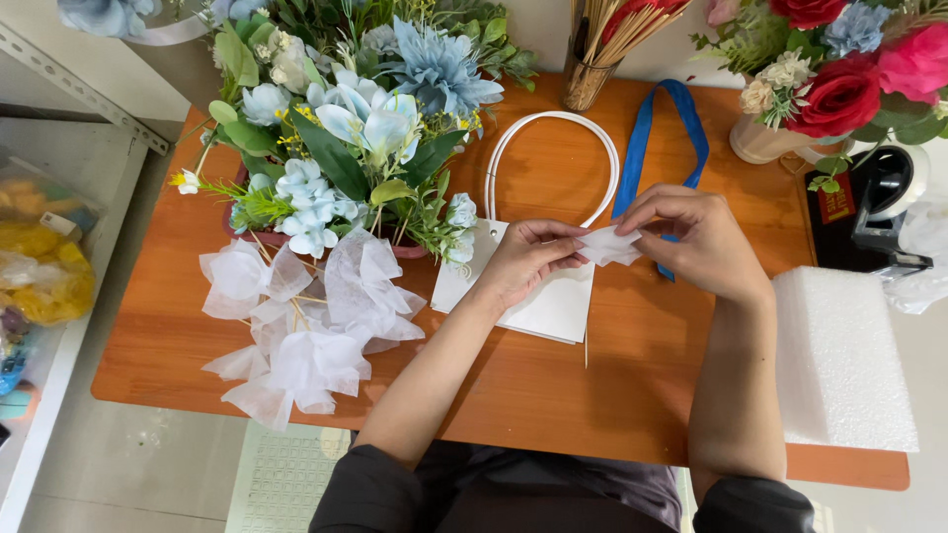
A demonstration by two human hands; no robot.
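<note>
The person sits at a wooden bench (553, 395) with both hands raised just over a flat white paper bag (553, 301), and that bag is the handiest marker for everything else. The left hand (523, 259) is closed down narrow, thumb and fingertips pinching one edge of a small piece of white mesh fabric (607, 245). The right hand (691, 237) pinches the opposite edge of the same piece, fingers curled in tight. The fabric sits between the two hands, just above the bag's upper right corner and off the bench.

The bag's white loop handles (553, 123) arc away from it toward the far side of the bench. A blue ribbon (642, 138) lies just right of those handles, its lower end hidden behind the right hand. A thin wooden stick (586, 347) lies at the bag's near right corner.

Left of the bag stands a blue and white flower arrangement (346, 128), and nearer the person than that, a heap of white mesh bows on sticks (296, 326). Well right of the bag lies a white foam block (839, 355). Beyond it, at the far right corner, is a red and pink bouquet (839, 59). Straight beyond the bag's handles stands a holder of wooden sticks (592, 59).
</note>
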